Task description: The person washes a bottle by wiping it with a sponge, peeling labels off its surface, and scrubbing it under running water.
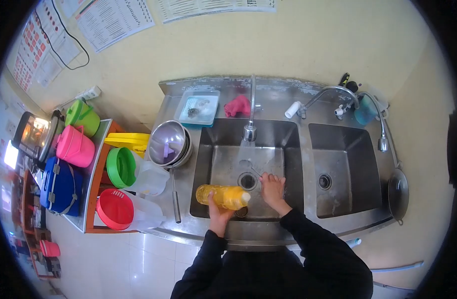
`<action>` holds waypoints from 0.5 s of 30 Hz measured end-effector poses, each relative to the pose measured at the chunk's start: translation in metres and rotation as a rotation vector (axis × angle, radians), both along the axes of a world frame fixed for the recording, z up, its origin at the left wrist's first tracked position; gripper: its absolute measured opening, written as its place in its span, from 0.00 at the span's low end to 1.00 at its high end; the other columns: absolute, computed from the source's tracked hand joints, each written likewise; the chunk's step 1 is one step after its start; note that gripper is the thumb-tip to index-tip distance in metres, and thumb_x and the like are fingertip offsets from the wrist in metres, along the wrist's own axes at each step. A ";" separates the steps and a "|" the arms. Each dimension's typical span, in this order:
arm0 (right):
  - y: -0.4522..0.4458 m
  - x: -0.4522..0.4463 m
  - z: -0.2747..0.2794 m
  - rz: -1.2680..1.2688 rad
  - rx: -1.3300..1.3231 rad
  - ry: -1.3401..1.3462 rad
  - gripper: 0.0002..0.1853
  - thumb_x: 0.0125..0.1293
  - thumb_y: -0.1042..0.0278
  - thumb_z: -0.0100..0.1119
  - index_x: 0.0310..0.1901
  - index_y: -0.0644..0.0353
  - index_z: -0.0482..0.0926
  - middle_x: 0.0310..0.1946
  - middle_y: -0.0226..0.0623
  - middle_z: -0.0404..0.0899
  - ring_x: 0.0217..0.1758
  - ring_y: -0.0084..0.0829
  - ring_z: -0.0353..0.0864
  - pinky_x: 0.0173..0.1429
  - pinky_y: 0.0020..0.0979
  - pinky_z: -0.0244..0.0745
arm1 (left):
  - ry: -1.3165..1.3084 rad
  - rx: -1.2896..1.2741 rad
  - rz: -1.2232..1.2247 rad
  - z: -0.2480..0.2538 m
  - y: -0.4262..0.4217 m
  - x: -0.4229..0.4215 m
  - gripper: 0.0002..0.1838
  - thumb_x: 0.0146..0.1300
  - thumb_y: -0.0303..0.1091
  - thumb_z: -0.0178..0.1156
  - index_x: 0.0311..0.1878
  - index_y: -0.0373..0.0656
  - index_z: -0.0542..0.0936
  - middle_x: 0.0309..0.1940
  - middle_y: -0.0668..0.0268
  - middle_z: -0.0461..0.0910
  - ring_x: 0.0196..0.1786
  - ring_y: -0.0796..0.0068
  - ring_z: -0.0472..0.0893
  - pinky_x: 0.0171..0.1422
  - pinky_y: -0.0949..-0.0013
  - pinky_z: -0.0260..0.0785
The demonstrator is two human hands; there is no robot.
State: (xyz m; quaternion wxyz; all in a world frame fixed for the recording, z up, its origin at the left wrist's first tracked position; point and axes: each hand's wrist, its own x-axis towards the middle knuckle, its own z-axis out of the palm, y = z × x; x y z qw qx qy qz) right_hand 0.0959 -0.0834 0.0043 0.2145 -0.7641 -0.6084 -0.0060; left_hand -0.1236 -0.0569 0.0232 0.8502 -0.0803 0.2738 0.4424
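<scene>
- You are holding the yellow bottle (227,195) on its side over the near-left part of the left basin (221,159), its pale cap (246,197) pointing to 3 o'clock; lying above the steel, it is probably being kept where drips are falling inside.
- Water is spraying from the spray head (250,132), which is hanging at 12 o'clock from the drain (248,181); you are holding a thin metal utensil (257,172) near that stream, seemingly so the water is reaching it. Its tip is too small to identify surely.
- Nested metal bowls (163,135) are sitting at 10 o'clock on the steel tabletop (192,228), stacked presumably to save room.
- A clear plastic tub (214,105) at 11 o'clock and a pink cloth (237,106) near 12 are resting behind the basin, apparently out of the splash.
- Your left hand (219,216), at 8 o'clock from the drain, is wrapping the bottle, thumb showing on the near side; its other fingers are mostly hiding.
- Your right hand (273,191), at 4 o'clock, is closing nearly fully, fingers bunching around the utensil's handle.
</scene>
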 end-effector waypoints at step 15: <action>0.015 0.020 0.008 0.002 -0.467 2.199 0.18 0.77 0.60 0.38 0.64 0.49 0.66 0.17 0.19 0.54 0.17 0.15 0.54 0.24 0.22 0.54 | 0.019 -0.001 0.000 0.003 0.003 -0.003 0.34 0.59 0.57 0.61 0.62 0.48 0.68 0.59 0.58 0.72 0.63 0.54 0.71 0.69 0.44 0.60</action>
